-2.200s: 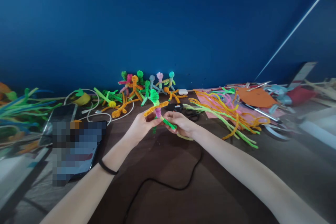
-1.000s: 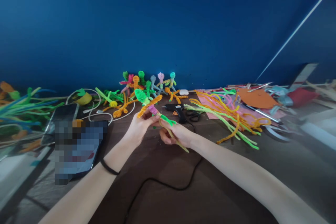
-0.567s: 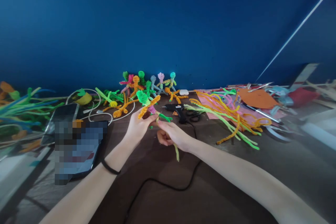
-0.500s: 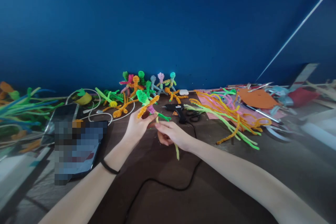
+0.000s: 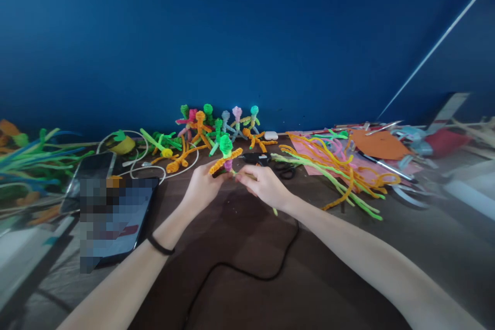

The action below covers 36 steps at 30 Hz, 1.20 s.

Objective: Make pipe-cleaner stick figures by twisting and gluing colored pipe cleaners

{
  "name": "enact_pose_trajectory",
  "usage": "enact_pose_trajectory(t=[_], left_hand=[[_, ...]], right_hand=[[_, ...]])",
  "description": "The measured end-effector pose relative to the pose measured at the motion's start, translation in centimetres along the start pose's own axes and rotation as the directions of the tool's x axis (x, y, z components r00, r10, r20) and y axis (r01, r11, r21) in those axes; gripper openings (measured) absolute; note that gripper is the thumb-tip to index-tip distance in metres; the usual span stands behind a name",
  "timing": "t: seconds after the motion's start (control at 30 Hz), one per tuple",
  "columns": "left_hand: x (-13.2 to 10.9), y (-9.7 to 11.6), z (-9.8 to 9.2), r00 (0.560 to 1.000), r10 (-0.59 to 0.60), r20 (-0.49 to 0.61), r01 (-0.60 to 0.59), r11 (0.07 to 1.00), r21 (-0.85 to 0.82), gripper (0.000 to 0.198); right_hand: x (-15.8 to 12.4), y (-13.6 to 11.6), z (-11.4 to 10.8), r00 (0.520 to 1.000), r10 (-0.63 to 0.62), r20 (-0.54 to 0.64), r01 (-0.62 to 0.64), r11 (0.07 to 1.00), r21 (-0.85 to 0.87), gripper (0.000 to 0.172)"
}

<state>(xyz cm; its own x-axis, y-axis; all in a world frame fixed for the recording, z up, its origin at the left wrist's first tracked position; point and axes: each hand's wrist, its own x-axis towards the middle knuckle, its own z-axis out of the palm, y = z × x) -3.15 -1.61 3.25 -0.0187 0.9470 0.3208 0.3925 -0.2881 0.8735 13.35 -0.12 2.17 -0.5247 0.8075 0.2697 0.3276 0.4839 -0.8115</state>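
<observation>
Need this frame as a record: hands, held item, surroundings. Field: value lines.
left hand: grips pipe-cleaner figure
right hand: pinches pale yellow-green strand
figure colors: green head, orange arms, purple torso
behind hands: grouped figures before blue wall
beyond right hand: glue gun, partly hidden
right side: loose pipe cleaners
left side: phone-like device, partly pixelated

Left grip (image 5: 202, 185) holds a green-headed figure (image 5: 226, 149), right grip (image 5: 268, 186) a yellowish strand (image 5: 275, 211).

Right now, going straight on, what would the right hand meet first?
Likely the left hand, close ahead of the right hand; the green-headed figure it holds may come first, depth unclear.
</observation>
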Motion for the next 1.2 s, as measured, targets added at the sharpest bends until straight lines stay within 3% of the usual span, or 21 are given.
enact_pose_trajectory(t=[0.2,0.47,0.63,0.87,1.03,1.2], left_hand=[[0.2,-0.4,-0.2,0.990,-0.001,0.140,0.005,1.000,-0.027,0.018],[0.0,0.1,0.0,0.974,-0.125,0.186,0.182,0.927,-0.327,0.018],[-0.2,0.9,0.1,0.971,-0.169,0.169,0.227,0.876,-0.426,0.020],[-0.2,0.4,0.3,0.974,-0.138,0.180,0.211,0.842,-0.496,0.016],[-0.2,0.5,0.7,0.981,-0.179,0.071,0.191,0.851,-0.490,0.017],[0.0,-0.1,0.9,0.989,-0.144,-0.040,0.116,0.910,-0.398,0.015]], right_hand=[[0.4,0.5,-0.8,0.996,-0.040,-0.085,0.036,0.998,-0.054,0.020],[0.8,1.0,-1.2,0.999,-0.043,-0.031,0.046,0.995,0.084,0.025],[0.6,1.0,-0.7,0.999,0.020,0.043,-0.029,0.980,0.196,0.034],[0.4,2.0,0.8,0.969,0.067,0.239,-0.154,0.919,0.364,0.036],[0.0,1.7,2.0,0.981,0.060,0.185,-0.114,0.950,0.292,0.037],[-0.6,1.0,2.8,0.984,0.083,0.157,-0.086,0.996,0.012,0.024]])
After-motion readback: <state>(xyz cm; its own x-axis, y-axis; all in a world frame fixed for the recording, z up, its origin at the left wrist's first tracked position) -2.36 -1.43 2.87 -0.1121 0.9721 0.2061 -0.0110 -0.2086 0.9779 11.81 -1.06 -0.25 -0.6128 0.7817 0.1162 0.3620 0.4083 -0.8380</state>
